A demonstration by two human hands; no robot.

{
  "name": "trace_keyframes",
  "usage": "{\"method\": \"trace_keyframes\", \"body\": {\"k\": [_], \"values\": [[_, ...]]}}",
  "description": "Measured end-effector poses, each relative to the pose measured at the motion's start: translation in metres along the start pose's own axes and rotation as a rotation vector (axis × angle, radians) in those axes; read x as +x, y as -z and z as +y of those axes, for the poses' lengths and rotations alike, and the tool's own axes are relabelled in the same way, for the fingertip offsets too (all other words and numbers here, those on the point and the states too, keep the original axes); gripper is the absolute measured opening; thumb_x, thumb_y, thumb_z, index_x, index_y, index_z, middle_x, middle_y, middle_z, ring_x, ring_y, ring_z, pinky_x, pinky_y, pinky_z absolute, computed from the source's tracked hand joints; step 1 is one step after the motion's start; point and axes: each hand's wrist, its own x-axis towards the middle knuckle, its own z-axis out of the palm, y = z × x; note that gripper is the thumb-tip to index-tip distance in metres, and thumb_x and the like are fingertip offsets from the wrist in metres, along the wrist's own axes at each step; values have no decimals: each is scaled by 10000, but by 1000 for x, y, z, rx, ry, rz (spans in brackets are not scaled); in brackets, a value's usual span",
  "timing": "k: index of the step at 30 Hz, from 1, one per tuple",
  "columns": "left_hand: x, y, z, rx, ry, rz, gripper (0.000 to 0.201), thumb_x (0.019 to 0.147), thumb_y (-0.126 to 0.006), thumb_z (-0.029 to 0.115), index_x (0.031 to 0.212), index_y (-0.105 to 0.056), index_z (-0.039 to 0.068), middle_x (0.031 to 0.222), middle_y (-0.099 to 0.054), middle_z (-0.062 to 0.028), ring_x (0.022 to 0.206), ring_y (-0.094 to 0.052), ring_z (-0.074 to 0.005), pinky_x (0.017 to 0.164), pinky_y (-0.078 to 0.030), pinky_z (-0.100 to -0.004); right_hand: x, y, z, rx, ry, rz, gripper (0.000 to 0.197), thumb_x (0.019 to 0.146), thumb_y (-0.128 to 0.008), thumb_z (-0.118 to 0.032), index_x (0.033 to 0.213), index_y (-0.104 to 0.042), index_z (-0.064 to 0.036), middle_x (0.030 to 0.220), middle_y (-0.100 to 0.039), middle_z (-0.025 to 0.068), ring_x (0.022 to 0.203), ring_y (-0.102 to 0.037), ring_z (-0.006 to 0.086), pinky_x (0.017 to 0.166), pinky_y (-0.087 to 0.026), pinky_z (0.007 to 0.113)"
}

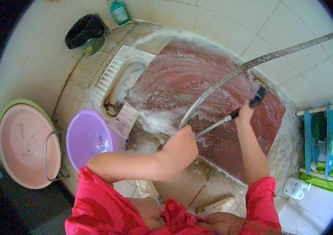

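A soaked dark red mat (213, 84), streaked with white suds, lies over the floor and part of a white squat toilet (107, 76). My right hand (245, 112) grips a long tool with a metal rod (213, 127) and a black head (259, 96) near that head, low over the mat's right part. My left hand (181, 148) is closed in a fist around the rod's other end, nearer my body. A ribbed metal hose (229, 74) slants down from the upper right to my left fist; whether the fist holds it too is hidden.
At the left are a purple basin (86, 137) and a pink basin (29, 149) beside a metal rack (50, 156). A bin with a black bag (86, 31) and a green bottle (118, 12) stand behind. To the right are a hanging blue organizer (331, 129) and a white jug (296, 188).
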Motion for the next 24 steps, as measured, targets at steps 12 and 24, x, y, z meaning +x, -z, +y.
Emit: {"method": "trace_keyframes", "body": {"k": [12, 24], "values": [[19, -24, -1, -158, -187, 182, 59, 613, -561, 114, 605, -618, 105, 620, -573, -31, 694, -551, -164, 719, -349, -273, -142, 207, 3, -300, -715, 177, 240, 874, -431, -306, 871, -424, -66, 739, -513, 107, 750, -529, 249, 694, -428, 464], [17, -13, 5, 38, -148, 6, 52, 610, -561, 108, 593, -609, 118, 617, -566, -27, 676, -530, -154, 695, -337, -268, -227, 185, 23, -155, -929, 26, 241, 840, -517, -256, 905, -388, -64, 862, -487, 94, 816, -512, 243, 753, -441, 481]]}}
